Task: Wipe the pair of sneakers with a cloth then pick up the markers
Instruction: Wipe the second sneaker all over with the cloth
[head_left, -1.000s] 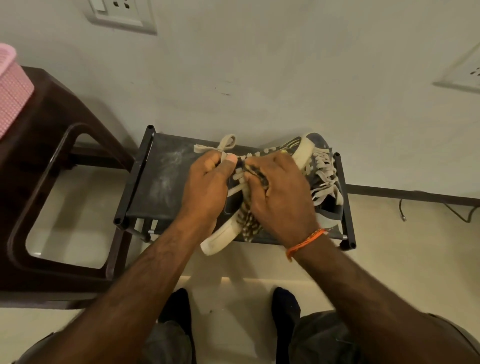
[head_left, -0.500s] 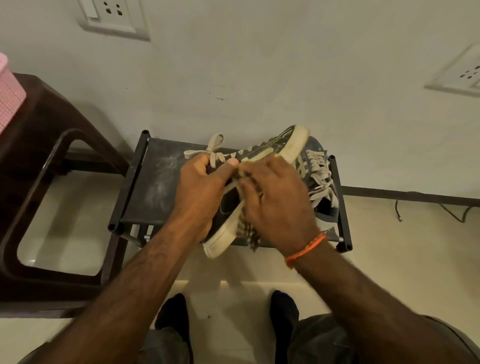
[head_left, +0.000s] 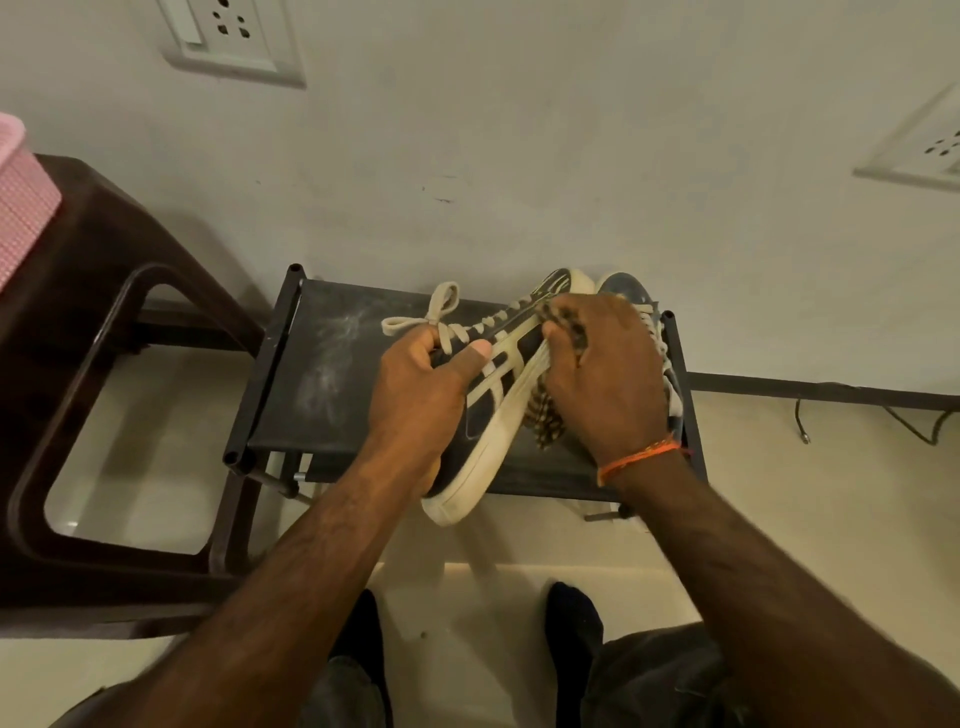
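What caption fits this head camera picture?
Left hand holds a sneaker while right hand wipes it with a checked cloth.

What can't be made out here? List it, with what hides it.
Head view only:
- Second sneaker: mostly hidden behind the right hand.
- Checked cloth: largely covered by that hand.
- Markers: none in view.
- Pink basket: cut off by the left edge.

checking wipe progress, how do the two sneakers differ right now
The held sneaker is lifted and tipped on its side, gripped by the left hand, while the right hand presses the checked cloth to it. The second sneaker rests on the black rack, mostly hidden behind the right hand and untouched by the cloth. Both are dark with pale laces.
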